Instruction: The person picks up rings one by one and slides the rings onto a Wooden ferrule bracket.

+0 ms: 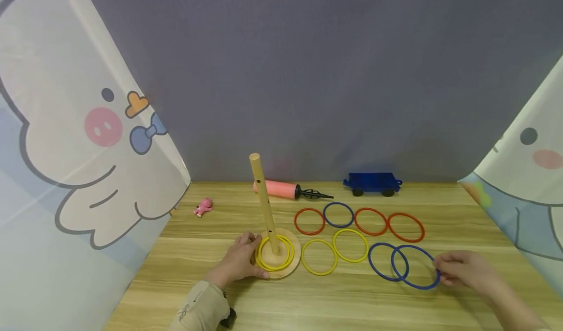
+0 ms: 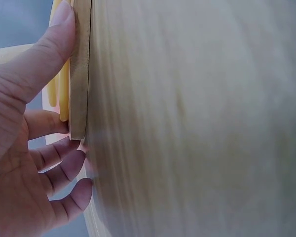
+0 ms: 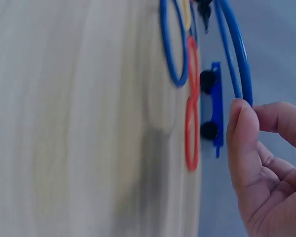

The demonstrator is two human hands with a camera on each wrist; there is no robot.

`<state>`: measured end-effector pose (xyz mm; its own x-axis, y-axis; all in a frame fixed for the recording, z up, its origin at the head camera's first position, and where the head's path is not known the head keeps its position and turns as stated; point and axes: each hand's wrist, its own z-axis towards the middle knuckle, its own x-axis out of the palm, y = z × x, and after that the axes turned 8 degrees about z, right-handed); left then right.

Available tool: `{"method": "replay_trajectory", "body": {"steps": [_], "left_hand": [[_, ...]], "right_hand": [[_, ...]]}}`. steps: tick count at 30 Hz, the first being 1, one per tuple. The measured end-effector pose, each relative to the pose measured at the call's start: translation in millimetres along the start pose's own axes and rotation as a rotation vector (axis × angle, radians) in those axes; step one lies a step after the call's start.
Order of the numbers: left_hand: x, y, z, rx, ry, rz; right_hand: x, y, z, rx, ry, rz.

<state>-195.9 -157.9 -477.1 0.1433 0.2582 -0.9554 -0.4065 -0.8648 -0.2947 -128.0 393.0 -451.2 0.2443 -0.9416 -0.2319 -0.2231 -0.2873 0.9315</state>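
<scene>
A ring toss stand, a wooden peg [image 1: 265, 199] upright on a round base [image 1: 290, 269], stands left of centre. Two yellow rings [image 1: 288, 261] lie around the peg on that base. My left hand [image 1: 239, 260] grips the base's left edge, its thumb [image 2: 56, 39] along the rim in the left wrist view. Between right thumb and index finger, my right hand [image 1: 466, 271] pinches a blue ring [image 1: 422, 288]. In the right wrist view this blue ring [image 3: 242, 64] is raised above the table. In the head view it overlaps another blue ring [image 1: 379, 272] lying on the table.
Right of the stand lie two yellow rings [image 1: 319, 274], three red rings [image 1: 371, 234] and a blue ring [image 1: 338, 226]. Behind them are a pink hand pump [image 1: 281, 189] and a blue toy wagon [image 1: 372, 182]. A small pink figure [image 1: 204, 207] lies back left. A grey backdrop [image 1: 308, 77] borders the table.
</scene>
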Motion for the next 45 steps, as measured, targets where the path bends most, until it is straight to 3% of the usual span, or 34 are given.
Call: {"method": "replay_trajectory", "body": {"steps": [7,21,37,45], "left_hand": [[2.9,2.2,-0.9,0.005,0.011,0.001],[6.2,2.1,-2.1,0.009,0.009,0.001],[8.1,2.6,-1.8,0.001,0.004,0.008],[5.3,1.0,-0.9,0.004,-0.008,0.019]], "right_hand": [[26,22,6.6,-0.056,-0.004,0.057],[86,68,30.6,-0.163,0.067,0.159],[159,116,43.8,-0.167,0.206,0.249],[182,143,49.5,-0.177,0.222,0.197]]}}
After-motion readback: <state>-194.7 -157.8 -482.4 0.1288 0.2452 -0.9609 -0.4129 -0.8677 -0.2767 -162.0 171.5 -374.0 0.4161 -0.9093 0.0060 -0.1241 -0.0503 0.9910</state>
